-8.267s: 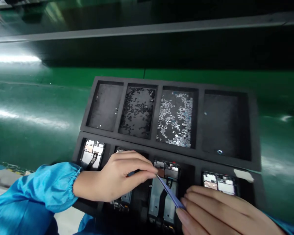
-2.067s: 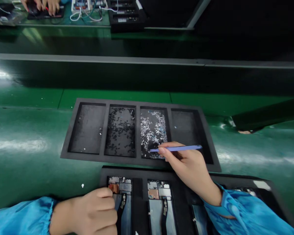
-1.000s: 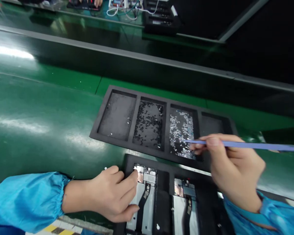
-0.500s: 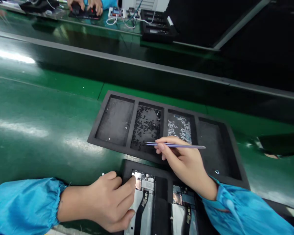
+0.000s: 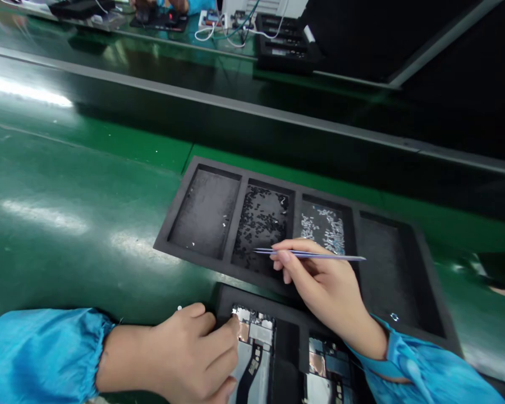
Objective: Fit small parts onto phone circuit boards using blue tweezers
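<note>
My right hand point(image 5: 324, 280) is closed around thin purplish tweezers point(image 5: 320, 256), held almost level. Their tips are over the near part of a compartment with many tiny black pieces point(image 5: 263, 216), in a dark foam tray point(image 5: 246, 219). Whether the tips touch or grip a piece is too small to tell. My left hand point(image 5: 193, 353) is closed, its fingers bent, with one fingertip at the upper left corner of an opened smartphone point(image 5: 255, 353). Anything in its curled fingers is hidden. A second opened smartphone point(image 5: 324, 370) lies to the right, partly below my right forearm. Both sit in a black holder point(image 5: 287, 348).
Small silvery pieces point(image 5: 334, 227) fill another tray compartment; the outer ones hold a few bits. A grey rail point(image 5: 219, 100) crosses behind the green table point(image 5: 67, 247). Across it are a person's hands point(image 5: 179, 4), cables point(image 5: 206, 35) and a black rack point(image 5: 278, 42).
The view has shifted, so tray, phones and hands appear slightly farther right and lower. The tweezers stay in my right hand over the black pieces; my left hand stays at the phone.
</note>
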Demonstrator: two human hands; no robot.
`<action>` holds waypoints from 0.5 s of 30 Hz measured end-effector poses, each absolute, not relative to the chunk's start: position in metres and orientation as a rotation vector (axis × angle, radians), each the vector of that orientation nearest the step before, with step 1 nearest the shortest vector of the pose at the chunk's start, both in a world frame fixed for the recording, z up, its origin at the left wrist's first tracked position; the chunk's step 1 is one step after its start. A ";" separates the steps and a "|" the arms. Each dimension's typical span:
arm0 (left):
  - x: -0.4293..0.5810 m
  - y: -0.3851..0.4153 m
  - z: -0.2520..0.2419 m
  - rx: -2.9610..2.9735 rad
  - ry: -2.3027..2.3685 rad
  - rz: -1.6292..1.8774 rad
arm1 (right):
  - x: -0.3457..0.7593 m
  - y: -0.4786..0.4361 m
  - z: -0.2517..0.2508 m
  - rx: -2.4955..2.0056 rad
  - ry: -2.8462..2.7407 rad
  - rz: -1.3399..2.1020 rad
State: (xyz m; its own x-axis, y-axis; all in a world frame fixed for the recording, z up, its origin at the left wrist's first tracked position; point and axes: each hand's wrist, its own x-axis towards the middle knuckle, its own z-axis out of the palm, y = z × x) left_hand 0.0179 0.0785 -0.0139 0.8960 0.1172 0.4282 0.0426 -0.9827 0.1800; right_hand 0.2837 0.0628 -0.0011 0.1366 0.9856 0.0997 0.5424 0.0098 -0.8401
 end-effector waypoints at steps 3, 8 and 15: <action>0.018 0.078 -0.014 2.896 0.132 0.679 | 0.284 0.064 -0.003 -1.631 -1.428 0.715; 0.017 0.075 -0.021 2.867 0.130 0.616 | 0.284 0.067 -0.003 -1.637 -1.378 0.763; 0.019 0.077 -0.017 2.854 0.152 0.668 | 0.285 0.068 -0.006 -1.665 -1.411 0.779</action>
